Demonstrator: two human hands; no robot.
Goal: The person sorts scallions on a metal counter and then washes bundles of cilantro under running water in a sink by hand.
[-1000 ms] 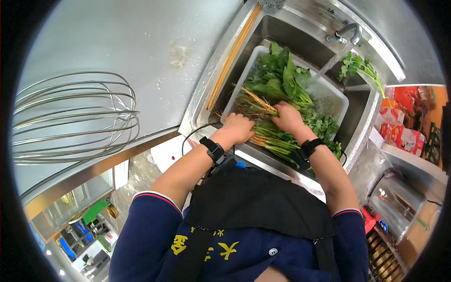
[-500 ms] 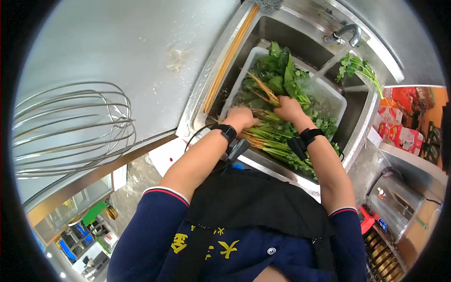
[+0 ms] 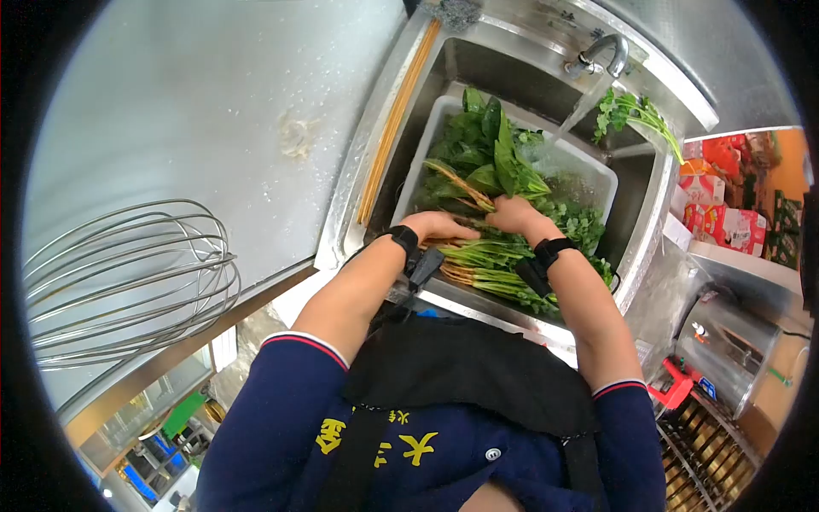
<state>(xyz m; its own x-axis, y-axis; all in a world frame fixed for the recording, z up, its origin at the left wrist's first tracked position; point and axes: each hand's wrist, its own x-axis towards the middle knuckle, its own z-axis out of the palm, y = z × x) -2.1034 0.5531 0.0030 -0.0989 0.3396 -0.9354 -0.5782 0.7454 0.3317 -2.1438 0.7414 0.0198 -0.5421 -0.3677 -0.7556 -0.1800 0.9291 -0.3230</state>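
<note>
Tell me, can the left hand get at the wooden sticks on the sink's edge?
Likely yes: the left hand is close to the near end of the wooden sticks, and nothing visible blocks the way, though it may have to leave the greens first.

We find L forearm (image 3: 354, 294) & R forearm (image 3: 589, 303) extended fwd, converging; L hand (image 3: 435, 226) w/ fingers pointing inwd; R hand (image 3: 516, 215) adj., fingers curled.

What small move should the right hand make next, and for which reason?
Perhaps the right hand should bring its pale stems under the falling water: it seems to grip them, and they lie left of that stream.
</note>
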